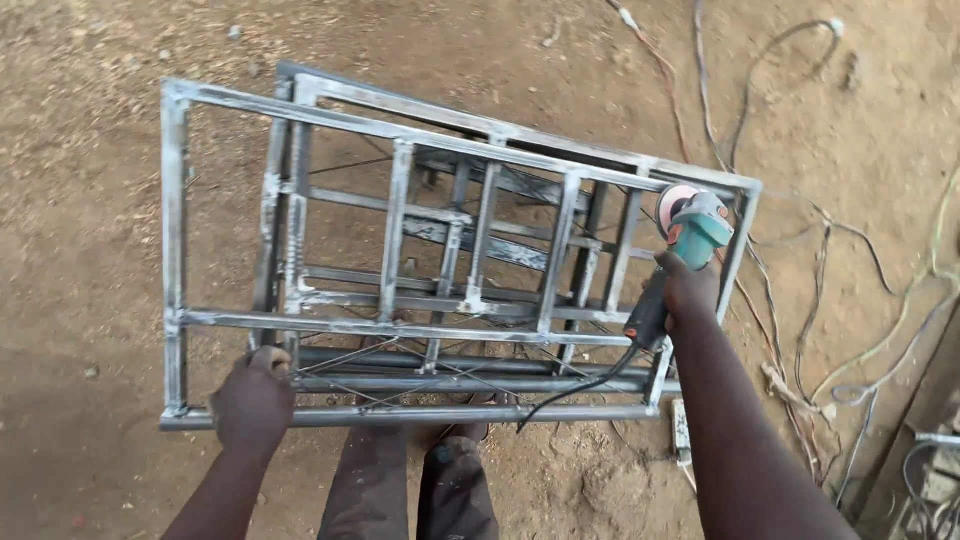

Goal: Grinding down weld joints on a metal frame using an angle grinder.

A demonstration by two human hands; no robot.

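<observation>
Gripping the teal-and-black angle grinder at the far right corner of the bare welded steel frame, the right hand risks kickback jerking that frame from the left hand, which clasps its near rail, or snagging the trailing black power cord.

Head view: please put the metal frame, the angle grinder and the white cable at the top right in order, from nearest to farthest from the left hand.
1. Metal frame: the left hand grips its near rail.
2. Angle grinder: across the frame, in the right hand.
3. White cable: on the dirt, far top right.
</observation>
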